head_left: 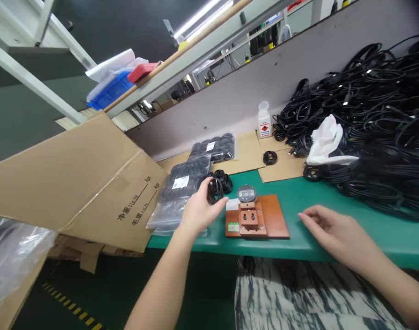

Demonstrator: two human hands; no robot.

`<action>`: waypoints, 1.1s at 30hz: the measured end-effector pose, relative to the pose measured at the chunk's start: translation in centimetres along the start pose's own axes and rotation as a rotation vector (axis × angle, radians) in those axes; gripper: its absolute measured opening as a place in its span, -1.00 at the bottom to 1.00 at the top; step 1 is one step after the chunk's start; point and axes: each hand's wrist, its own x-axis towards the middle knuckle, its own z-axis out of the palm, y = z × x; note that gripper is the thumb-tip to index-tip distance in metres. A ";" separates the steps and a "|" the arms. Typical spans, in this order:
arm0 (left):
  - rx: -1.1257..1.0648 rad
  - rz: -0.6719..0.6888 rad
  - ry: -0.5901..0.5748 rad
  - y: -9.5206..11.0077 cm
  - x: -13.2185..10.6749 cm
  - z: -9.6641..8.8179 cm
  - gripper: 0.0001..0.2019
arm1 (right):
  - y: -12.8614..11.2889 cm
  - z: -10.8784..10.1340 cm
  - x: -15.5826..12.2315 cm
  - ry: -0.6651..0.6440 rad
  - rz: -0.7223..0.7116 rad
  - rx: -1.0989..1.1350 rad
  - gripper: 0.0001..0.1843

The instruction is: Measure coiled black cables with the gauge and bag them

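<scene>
My left hand [199, 206] has its fingers around a small coiled black cable [215, 191], with the thumb stretched out to the right. Right behind it lie more cable coils [223, 181], against clear bags packed with black coils [187, 176]. My right hand [328, 229] is over the green table's front part, its fingers loosely bent and nothing visible in them. Between my hands sits a digital gauge [247, 194] on a copper-coloured fixture block [249, 219], fixed to a reddish-brown base plate [276, 215]. Its display seems to read zero.
A large heap of black cables [377, 114] with a white cloth [326, 140] fills the right. A white bottle [263, 121] and a single coil [270, 157] stand on cardboard [247, 151]. An open carton [102, 183] is at left; a shelf rail [195, 55] runs above.
</scene>
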 end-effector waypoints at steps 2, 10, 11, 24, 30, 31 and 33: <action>0.166 0.022 0.016 -0.8 2.7 -0.7 -0.31 | 0.4 0.0 0.1 -0.006 0.012 0.013 -0.64; 0.369 0.016 -0.012 -2.7 7.4 -1.3 -0.27 | 1.1 -0.1 0.1 -0.017 0.061 0.079 -0.61; 0.392 0.010 -0.012 -2.8 7.6 -1.3 -0.28 | 1.1 -0.1 0.1 -0.023 0.067 0.083 -0.61; 0.558 0.030 -0.009 -2.9 7.5 0.0 -0.46 | 1.0 -0.2 0.0 -0.027 0.048 0.122 -0.62; 0.557 0.091 0.075 -1.2 7.4 -0.6 -0.44 | 0.7 -0.3 0.2 -0.036 0.052 0.132 -0.63; 0.561 0.091 0.081 -1.0 7.7 -0.7 -0.46 | 0.6 -0.3 0.2 -0.037 0.052 0.132 -0.63; 0.575 0.071 0.081 -0.9 8.1 -0.7 -0.52 | 0.5 -0.4 0.2 -0.034 0.050 0.139 -0.63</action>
